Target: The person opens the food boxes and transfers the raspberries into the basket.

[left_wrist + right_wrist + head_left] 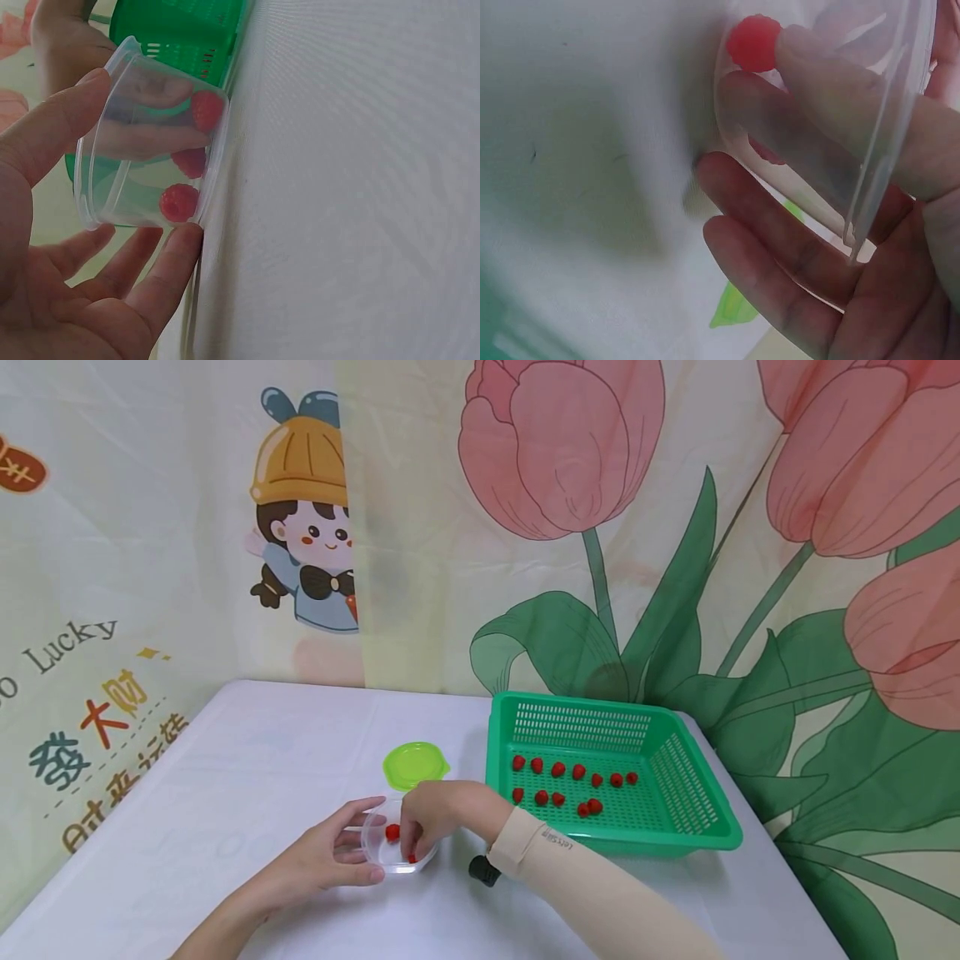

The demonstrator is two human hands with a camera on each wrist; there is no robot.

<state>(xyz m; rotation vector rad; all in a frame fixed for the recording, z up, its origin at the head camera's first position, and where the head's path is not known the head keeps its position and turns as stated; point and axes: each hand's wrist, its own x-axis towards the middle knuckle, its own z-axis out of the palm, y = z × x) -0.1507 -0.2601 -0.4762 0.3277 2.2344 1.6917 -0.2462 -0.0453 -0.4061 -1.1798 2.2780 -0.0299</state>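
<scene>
My left hand (322, 857) grips the side of a clear plastic cup (139, 135), with the thumb at its rim and fingers along its wall. The cup stands on the white table. My right hand (437, 810) reaches inside it. Its thumb and index fingertip meet a raspberry (754, 43) near the cup's bottom; the other fingers stay outside the wall. Two more raspberries lie in the cup, one (178, 202) nearest my left fingers and another (189, 163) partly behind a right finger. In the head view, one raspberry (392, 832) shows plainly between the hands.
Right of the hands stands a green basket (652, 841) holding several raspberries (558, 769) in two loose rows. A lime-green lid (415, 765) lies behind the cup. Below my right wrist is a small black object (483, 871). A printed curtain (420, 527) hangs behind the table.
</scene>
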